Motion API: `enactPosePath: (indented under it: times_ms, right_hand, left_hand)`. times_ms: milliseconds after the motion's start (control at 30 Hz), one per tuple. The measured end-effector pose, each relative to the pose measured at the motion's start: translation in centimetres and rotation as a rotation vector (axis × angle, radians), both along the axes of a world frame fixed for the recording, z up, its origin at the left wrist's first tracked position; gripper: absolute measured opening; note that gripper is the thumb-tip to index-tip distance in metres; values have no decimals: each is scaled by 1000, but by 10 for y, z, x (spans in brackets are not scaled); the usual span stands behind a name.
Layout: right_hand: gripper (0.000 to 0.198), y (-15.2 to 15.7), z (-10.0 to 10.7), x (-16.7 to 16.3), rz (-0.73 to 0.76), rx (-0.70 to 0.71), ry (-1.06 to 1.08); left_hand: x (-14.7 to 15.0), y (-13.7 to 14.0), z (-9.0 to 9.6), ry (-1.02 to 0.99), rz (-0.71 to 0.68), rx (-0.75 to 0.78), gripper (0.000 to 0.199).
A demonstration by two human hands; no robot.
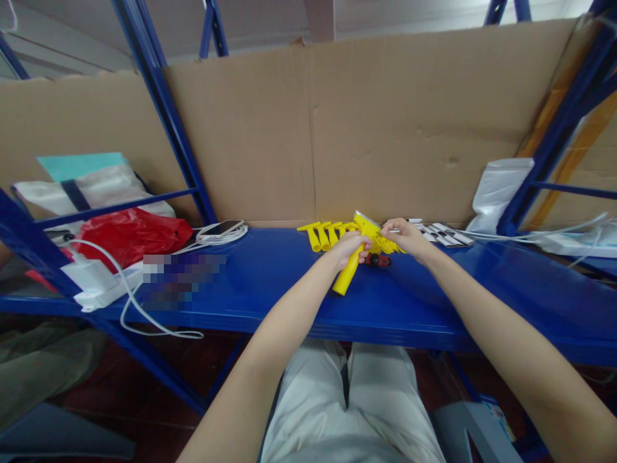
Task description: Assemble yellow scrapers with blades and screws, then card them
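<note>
Handle of the yellow tool (345,280) stuck out below my left hand (354,247), slanting back toward me above the blue tabletop (270,283). That hand was wrapped round it high up, close under the head (368,226) — a sound hold, I judged, since gripping near the head should let it twist less. Just right of my left fingers lay a red-and-black object (380,260); keeping the handle clear of it seemed wise. Past those fingers rose the head with its pale edge (357,217). My right hand (409,238) was at the head's right side, fingers bent inward; whether they pinched or touched anything, I could not tell. Light fingertip contact, away from that edge, looked best to me. Just beside the right fingertips were small yellow pieces (388,245); beyond my left hand, yellow T-shaped parts (324,236) in a row — and behind everything, cardboard (385,128).
</note>
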State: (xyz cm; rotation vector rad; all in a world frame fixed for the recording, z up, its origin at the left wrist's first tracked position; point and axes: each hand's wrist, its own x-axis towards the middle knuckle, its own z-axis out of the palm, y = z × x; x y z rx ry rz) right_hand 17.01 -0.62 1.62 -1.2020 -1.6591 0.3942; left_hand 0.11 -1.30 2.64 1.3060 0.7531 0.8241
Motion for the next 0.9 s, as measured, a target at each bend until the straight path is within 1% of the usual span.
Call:
enactPosePath:
  times_ms: [167,233,333,500,533,633,700,800,900]
  right_hand:
    - [12,-1,1,-1,-1,-21,16]
    - [12,-2,0,-1,-1,-22,41]
    - [12,-1,-2,-2,-6,-60,100]
    - [25,4,-7,-4,-55,-69,256]
    - [27,4,-7,-5,-50,-91,295]
    - [32,2,-5,-7,17,-220,412]
    - [32,-1,-3,-7,67,-276,487]
    - [32,-5,0,-7,134,-296,572]
    - [32,-7,2,-7,183,-302,594]
  left_hand:
    - [1,0,-1,11,-8,7,17]
    - [2,0,-1,14,-7,9,17]
    - [2,-2,1,20,-7,7,19]
    - [2,-1,2,12,-15,-6,20]
    - [1,0,1,7,-23,-10,20]
    - [1,3,0,-13,-51,-31,18]
    - [1,5,-2,-30,-72,-48,17]
    - [0,6,-3,-68,-106,-73,14]
    - [0,8,-4,-95,-136,-90,13]
